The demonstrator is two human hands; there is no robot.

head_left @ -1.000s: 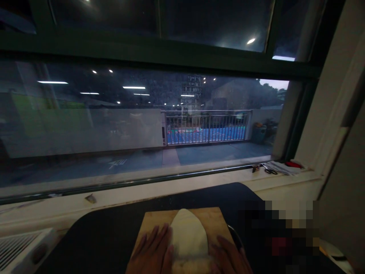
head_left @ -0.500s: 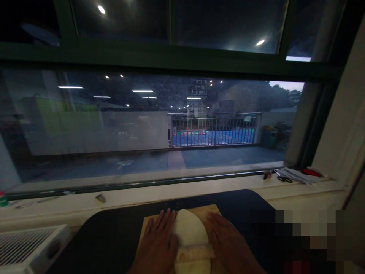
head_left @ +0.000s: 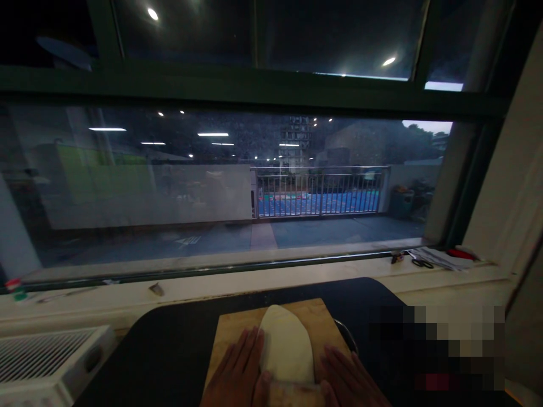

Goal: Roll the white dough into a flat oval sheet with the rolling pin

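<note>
A pale, flattened oval of dough (head_left: 287, 346) lies lengthwise on a square wooden board (head_left: 313, 312). Across its near end runs a wooden rolling pin (head_left: 297, 393), cut off partly by the bottom edge of the view. My left hand (head_left: 240, 368) rests at the left end of the pin, its fingers stretched forward beside the dough. At the pin's right end is my right hand (head_left: 350, 375), also flat with fingers extended. Both palms seem to bear on the pin's ends, though the contact itself is hidden.
The board stands on a dark table (head_left: 169, 345) against a window sill (head_left: 254, 282). Scissors (head_left: 422, 263) and papers (head_left: 445, 260) lie on the sill's right. A ring-shaped metal rim (head_left: 347, 333) shows behind the board. A white slatted unit (head_left: 55, 362) sits at left.
Both hands and the rolling pin have moved back toward me, uncovering more of the dough and board. The metal rim at the board's right has come into sight.
</note>
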